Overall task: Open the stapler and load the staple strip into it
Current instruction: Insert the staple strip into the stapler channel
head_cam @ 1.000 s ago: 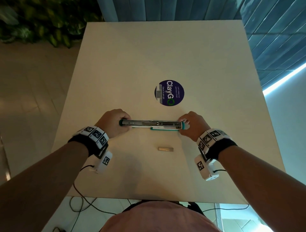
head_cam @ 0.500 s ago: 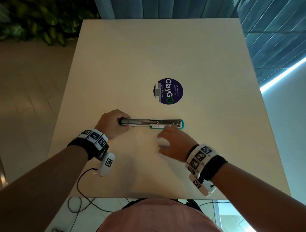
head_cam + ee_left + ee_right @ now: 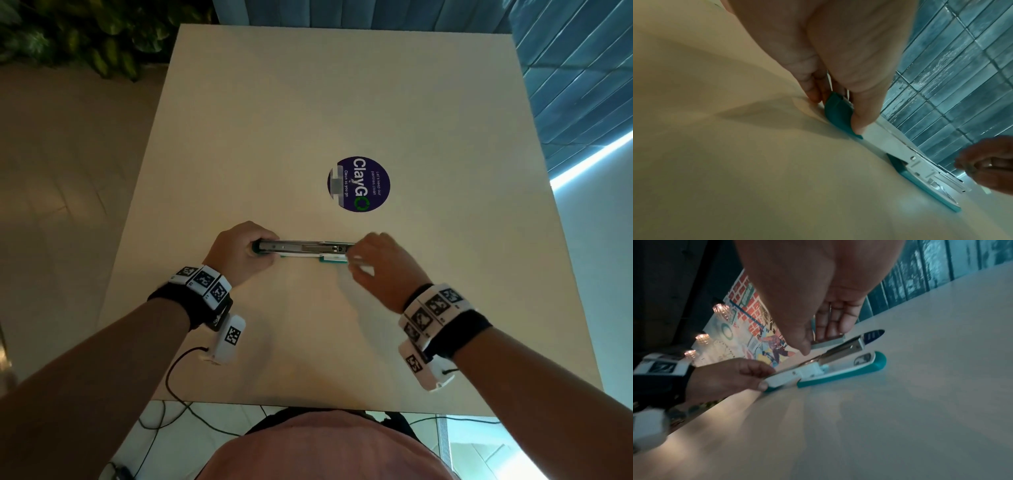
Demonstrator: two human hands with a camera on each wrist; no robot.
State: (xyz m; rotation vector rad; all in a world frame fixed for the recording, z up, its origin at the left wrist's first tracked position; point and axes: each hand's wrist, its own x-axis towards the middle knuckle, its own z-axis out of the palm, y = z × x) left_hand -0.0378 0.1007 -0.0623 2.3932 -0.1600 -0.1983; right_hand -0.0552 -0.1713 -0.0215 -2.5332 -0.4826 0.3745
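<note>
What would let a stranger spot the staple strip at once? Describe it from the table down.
On the pale table, nearer the person than the round purple sticker, lies an opened teal and white stapler, its end gripped by the left hand. Above its metal channel, the right hand pinches the staple strip: a short grey metal bar, the only loose piece not attached to the stapler.

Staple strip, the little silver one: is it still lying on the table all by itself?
No: the right hand pinches the small silver staple strip just above the open teal and white stapler.
</note>
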